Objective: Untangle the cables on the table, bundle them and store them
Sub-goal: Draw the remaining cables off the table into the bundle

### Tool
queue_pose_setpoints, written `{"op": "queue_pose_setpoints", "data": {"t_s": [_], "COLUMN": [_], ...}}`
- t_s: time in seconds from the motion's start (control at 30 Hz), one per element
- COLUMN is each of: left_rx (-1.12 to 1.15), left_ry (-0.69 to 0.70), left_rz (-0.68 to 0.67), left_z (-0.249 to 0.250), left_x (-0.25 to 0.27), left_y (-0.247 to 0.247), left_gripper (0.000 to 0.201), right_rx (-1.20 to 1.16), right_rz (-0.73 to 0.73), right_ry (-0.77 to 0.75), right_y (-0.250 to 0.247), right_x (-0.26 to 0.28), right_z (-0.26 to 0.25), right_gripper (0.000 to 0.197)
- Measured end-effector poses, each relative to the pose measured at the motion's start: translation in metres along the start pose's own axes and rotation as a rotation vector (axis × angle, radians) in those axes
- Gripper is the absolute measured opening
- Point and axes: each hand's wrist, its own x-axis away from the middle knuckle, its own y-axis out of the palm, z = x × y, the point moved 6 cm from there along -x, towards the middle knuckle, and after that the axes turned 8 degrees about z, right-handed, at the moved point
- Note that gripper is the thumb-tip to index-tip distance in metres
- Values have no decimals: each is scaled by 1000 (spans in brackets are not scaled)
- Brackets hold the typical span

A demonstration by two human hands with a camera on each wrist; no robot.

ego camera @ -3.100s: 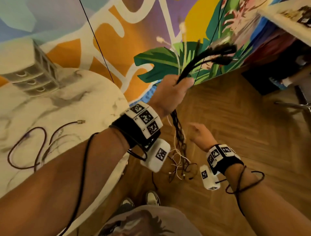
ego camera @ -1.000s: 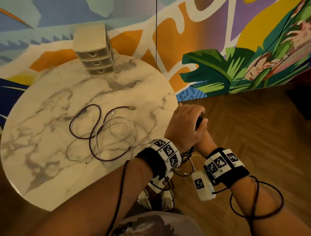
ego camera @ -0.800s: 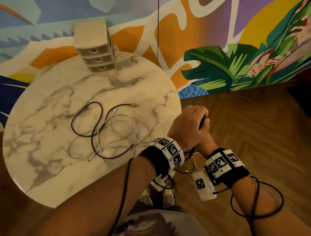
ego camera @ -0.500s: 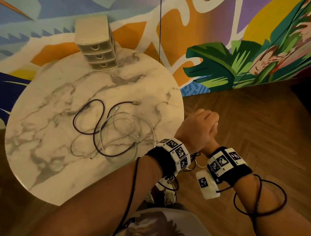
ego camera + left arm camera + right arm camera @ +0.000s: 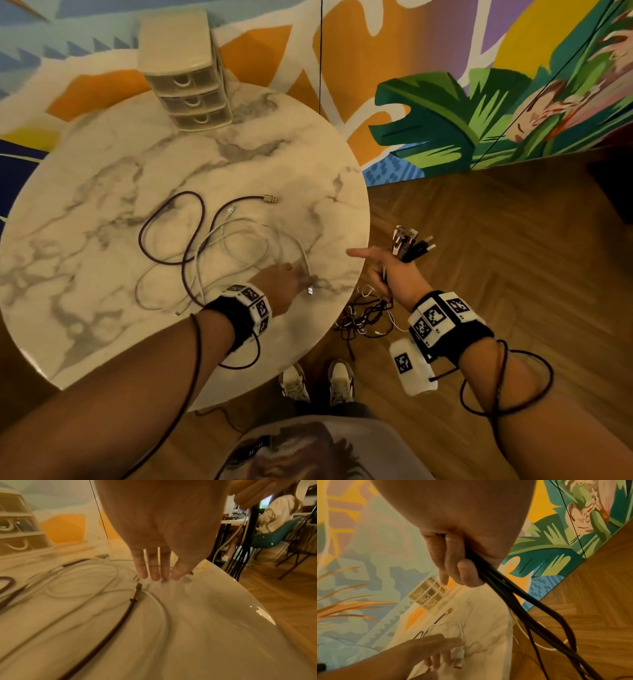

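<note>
Reaching for the white cable

Right hand grips a bunch of dark cables off the table's right edge, their ends hanging toward the floor. Left hand, fingers straight, touches the white cable near that edge. A purple cable loops mid-table. Drawers stand at the far edge.

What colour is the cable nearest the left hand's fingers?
White cable, clearest in the head view.

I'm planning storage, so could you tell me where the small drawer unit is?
In the head view, the drawer unit stands at the table's far edge against the mural wall, beyond the loose cables.
</note>
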Motion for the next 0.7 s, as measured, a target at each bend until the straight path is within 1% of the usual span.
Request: {"op": "queue_pose_setpoints", "data": {"t_s": [0.03, 0.1, 0.17, 0.2, 0.23, 0.27, 0.3, 0.4, 0.43, 0.47, 0.5, 0.57, 0.63, 0.7], "left_rx": [-6, -35, -67, -56, -8, 78, 196, 599, 717, 816, 897, 999, 1035, 1038], "left_ry": [9, 30, 34, 26, 9, -21, -54, -156, -183, -200, -208, -213, -226, -229], "left_rz": [21, 72, 83, 97, 141, 216, 329, 713, 799, 849, 874, 906, 922, 915], "left_z": [3, 9, 14, 16, 17, 17, 16, 13, 12, 13, 14, 14, 11, 7], "left_x": [-4, -11, -16, -19, -21, -23, -25, -15, -10, -5, -1, 6, 9, 8], "left_y": [2, 1, 2, 1, -3, -11, -25, -80, -96, -111, -124, -145, -157, -161], "left_gripper": [57, 42, 34, 31, 28, 26, 23, 14, 12, 11, 11, 11, 11, 12], "right_rx": [21, 44, 59, 57, 53, 42, 29, -33, -41, -35, -20, 6, -12, -65], "right_rz": [-13, -32, -32, -26, -17, -6, 9, 75, 93, 97, 87, 42, 13, 12], "right_ry": [-4, -7, -17, -26, -33, -38, -35, -30, -32, -39, -46, -63, -102, -135], "right_y": [2, 6, 9, 9, 9, 8, 7, 6, 7, 10, 13, 22, 30, 34], "right_x": [1, 4, 6, 6, 6, 6, 6, 3, 2, 1, 0, 0, -2, -4], "right_z": [1, -1, -1, -1, -1, -1, -2, -8, -12, -17, -21, -32, -46, -57], "right_gripper": [42, 42, 41, 41, 40, 40, 39, 38, 36, 31, 26, 30, 30, 23]}}
